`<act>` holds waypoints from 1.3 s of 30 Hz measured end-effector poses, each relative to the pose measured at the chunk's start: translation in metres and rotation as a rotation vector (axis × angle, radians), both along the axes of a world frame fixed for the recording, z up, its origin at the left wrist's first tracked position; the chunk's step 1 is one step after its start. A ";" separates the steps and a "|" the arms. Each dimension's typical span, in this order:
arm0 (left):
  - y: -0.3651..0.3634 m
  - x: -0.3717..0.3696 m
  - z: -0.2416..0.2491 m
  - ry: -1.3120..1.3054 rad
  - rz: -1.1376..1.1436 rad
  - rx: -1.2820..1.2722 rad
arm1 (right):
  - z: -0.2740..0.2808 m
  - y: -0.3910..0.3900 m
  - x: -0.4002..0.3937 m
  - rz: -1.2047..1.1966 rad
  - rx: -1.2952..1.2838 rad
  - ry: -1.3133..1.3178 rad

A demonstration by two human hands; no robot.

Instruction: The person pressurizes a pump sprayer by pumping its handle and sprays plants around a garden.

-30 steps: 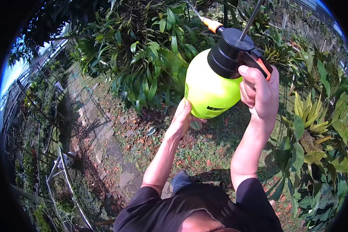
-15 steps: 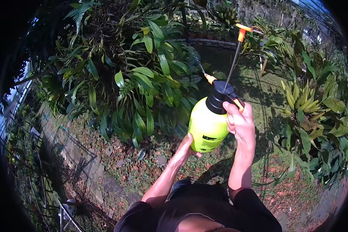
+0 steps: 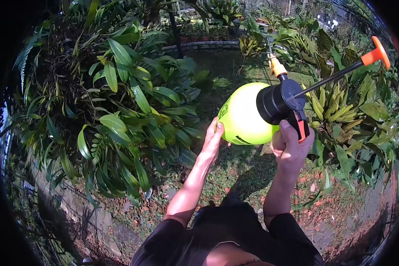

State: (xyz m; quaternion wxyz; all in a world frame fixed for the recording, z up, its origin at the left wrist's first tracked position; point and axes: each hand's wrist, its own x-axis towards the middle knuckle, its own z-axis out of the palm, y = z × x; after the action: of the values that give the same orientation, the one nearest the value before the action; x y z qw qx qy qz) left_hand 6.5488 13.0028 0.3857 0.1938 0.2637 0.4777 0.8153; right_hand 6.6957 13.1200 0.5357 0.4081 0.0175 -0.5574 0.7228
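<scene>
Lime-yellow sprayer (image 3: 246, 115) is up off the ground, held btwn both hands in front of the person, tilted w/ its top toward far R & its base toward near L. L hand (image 3: 213, 136): grip closed round the lower L side of the bottle, thumb on the near face, other fingers mostly hidden behind/under. R hand (image 3: 292, 144): grip clenched on the sprayer's handle just below the black cap (image 3: 279, 102), thumb up by the red & black lever (image 3: 300, 126); can't tell if the lever's fully pressed.

Orange nozzle (image 3: 277, 66) sticks out of the cap, pointing to the far side. Metal pump rod (image 3: 330, 80) runs from the cap top out to far R, ending in an orange T-handle (image 3: 377, 55), no hand on it. Dark print shows on the bottle's near side, too small/angled to read.

L of the sprayer: big leafy plant (image 3: 128, 97), long glossy green leaves, apart from the bottle. R side: another plant clump (image 3: 341, 106) w/ yellow-green upright leaves, behind the pump rod in view. Curved edging (image 3: 208, 45) far back, w/ pots nearby. Below: mossy ground (image 3: 248, 166) w/ reddish bits. Person's black shirt (image 3: 226, 226) at near edge.
</scene>
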 end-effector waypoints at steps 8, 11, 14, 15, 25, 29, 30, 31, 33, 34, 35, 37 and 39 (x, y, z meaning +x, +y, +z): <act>0.069 -0.004 -0.073 -0.433 -0.116 -0.071 | -0.045 0.054 -0.045 0.050 -0.052 -0.326; 0.087 -0.003 -0.092 -0.560 -0.141 -0.107 | -0.059 0.071 -0.058 0.033 -0.123 -0.401; 0.103 -0.015 -0.103 -0.523 -0.176 -0.090 | -0.066 0.087 -0.065 0.019 -0.078 -0.358; 0.110 -0.018 -0.103 -0.502 -0.181 -0.028 | -0.069 0.092 -0.068 0.001 -0.016 -0.333; 0.120 -0.074 -0.118 -0.387 -0.156 0.010 | -0.055 0.106 -0.111 -0.006 0.159 -0.357; 0.124 -0.102 -0.130 -0.467 -0.190 -0.038 | -0.063 0.096 -0.135 -0.048 0.178 -0.363; 0.129 -0.111 -0.125 -0.468 -0.198 -0.048 | -0.066 0.094 -0.140 -0.062 0.187 -0.356; 0.135 -0.120 -0.122 -0.454 -0.219 -0.054 | -0.073 0.095 -0.143 -0.093 0.201 -0.341; 0.150 -0.138 -0.118 -0.424 -0.263 -0.070 | -0.085 0.095 -0.150 -0.161 0.202 -0.320; 0.159 -0.145 -0.118 -0.411 -0.273 -0.071 | -0.088 0.094 -0.154 -0.197 0.191 -0.317; 0.171 -0.151 -0.120 -0.398 -0.283 -0.070 | -0.091 0.094 -0.158 -0.233 0.183 -0.313; 0.194 -0.161 -0.111 -0.384 -0.346 -0.030 | -0.098 0.101 -0.168 -0.330 0.267 -0.280; 0.219 -0.165 -0.113 -0.437 -0.351 -0.026 | -0.100 0.108 -0.174 -0.400 0.284 -0.273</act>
State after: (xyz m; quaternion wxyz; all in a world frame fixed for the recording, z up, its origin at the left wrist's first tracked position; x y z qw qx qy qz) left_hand 6.3837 13.2218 0.2730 0.4338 0.1579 0.3821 0.8006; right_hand 6.5221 13.2282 0.4360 0.4576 -0.1334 -0.6951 0.5382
